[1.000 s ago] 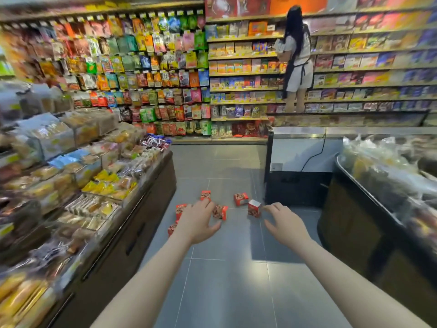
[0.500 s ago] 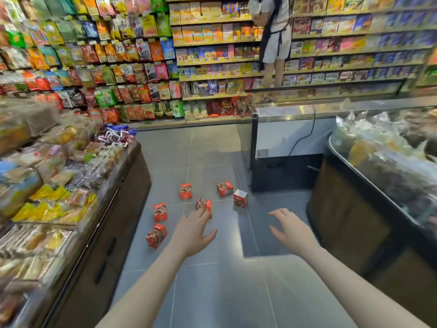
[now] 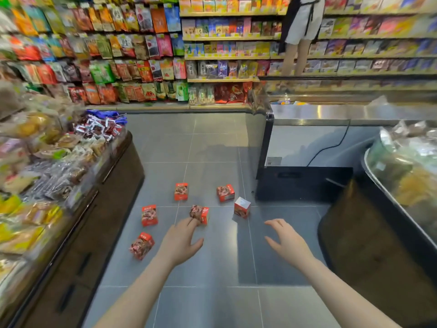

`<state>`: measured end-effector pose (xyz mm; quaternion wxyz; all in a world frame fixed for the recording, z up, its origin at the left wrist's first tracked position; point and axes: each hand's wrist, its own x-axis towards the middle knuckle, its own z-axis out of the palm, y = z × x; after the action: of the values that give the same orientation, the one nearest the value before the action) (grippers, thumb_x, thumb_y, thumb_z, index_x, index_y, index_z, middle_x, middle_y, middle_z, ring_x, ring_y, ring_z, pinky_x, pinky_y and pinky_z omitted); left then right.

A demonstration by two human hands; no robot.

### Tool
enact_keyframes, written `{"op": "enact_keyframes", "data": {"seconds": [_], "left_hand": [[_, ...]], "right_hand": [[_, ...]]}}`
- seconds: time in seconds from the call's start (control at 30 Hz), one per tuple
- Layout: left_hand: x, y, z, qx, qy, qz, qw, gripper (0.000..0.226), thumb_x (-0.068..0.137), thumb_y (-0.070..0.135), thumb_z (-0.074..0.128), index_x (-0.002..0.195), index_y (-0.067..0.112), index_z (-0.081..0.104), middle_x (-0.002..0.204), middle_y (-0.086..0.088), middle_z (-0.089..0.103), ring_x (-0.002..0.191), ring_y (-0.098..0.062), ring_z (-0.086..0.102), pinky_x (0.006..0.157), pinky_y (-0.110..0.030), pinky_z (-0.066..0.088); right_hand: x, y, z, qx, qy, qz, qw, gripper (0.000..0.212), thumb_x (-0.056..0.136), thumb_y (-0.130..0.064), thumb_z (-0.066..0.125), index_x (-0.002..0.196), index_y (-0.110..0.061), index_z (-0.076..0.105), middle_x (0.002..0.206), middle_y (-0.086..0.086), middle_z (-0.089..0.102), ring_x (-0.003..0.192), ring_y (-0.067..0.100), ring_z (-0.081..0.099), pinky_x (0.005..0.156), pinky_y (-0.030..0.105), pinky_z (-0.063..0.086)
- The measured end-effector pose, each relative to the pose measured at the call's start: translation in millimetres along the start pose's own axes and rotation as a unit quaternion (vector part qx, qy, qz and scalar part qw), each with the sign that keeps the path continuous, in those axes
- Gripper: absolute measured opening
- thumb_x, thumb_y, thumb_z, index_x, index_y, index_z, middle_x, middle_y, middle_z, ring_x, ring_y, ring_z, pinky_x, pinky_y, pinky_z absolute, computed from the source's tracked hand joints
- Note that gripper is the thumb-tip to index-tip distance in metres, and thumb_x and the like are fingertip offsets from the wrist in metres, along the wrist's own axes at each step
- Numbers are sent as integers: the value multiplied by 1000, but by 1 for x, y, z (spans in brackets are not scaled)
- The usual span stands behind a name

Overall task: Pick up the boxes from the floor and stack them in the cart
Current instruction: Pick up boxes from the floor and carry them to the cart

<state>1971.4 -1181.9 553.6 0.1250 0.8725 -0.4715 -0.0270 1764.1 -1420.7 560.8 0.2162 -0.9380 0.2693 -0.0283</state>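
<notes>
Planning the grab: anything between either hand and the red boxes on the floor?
Nothing visible. Left hand and right hand are open above bare floor tiles; six red boxes lie ahead, the nearest box just past the left fingertips. No cart in view.

This is a shop, a snack or grocery store. Wall shelves (image 3: 227,58) are packed with boxed goods, hanging snack packets (image 3: 106,55) fill the back wall, a display stand (image 3: 78,185) holds wrapped foods, and a chest freezer (image 3: 331,143) stands on the tiled floor (image 3: 212,304).
</notes>
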Motion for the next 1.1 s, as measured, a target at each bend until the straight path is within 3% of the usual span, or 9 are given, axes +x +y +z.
{"op": "enact_keyframes", "data": {"seconds": [0.37, 0.5, 0.73, 0.93, 1.1], "left_hand": [[129, -91, 15, -14, -27, -49, 998, 64, 72, 58, 33, 116, 18, 57, 110, 2, 59, 106, -20, 58, 83, -38, 49], [192, -139, 20, -21, -46, -38, 998, 57, 77, 54, 40, 119, 19, 56, 114, 2, 58, 109, -20, 57, 86, -35, 46], [311, -220, 17, -18, -85, 15, 996, 64, 73, 60, 30, 116, 20, 54, 111, 3, 55, 106, -19, 55, 80, -33, 44], [380, -257, 47, -36, -106, 41, 993, 47, 75, 51, 44, 106, 19, 59, 99, 3, 59, 92, -20, 61, 69, -32, 47], [431, -281, 84, -72, -150, 8, 986, 40, 76, 37, 65, 110, 19, 59, 106, 3, 58, 97, -20, 60, 73, -30, 45]], "right_hand": [[166, 4, 17, -6, -38, -7, 999, 44, 94, -34, 52, 136, -27, 43, 134, -10, 44, 119, 12, 46, 83, 23, 41], [238, -4, 27, -12, -33, 9, 999, 42, 93, -35, 53, 133, -26, 45, 135, -9, 44, 120, 14, 47, 86, 26, 43], [339, -24, 40, -13, -45, 67, 997, 44, 93, -36, 52, 135, -27, 44, 136, -8, 43, 121, 14, 47, 92, 27, 43], [395, -17, 53, -21, -80, 104, 991, 46, 93, -36, 52, 136, -25, 44, 135, -6, 45, 120, 17, 47, 93, 28, 42], [451, 8, 73, -30, -130, 123, 983, 50, 93, -38, 49, 141, -29, 37, 139, -9, 41, 122, 13, 45, 95, 26, 41]]}}
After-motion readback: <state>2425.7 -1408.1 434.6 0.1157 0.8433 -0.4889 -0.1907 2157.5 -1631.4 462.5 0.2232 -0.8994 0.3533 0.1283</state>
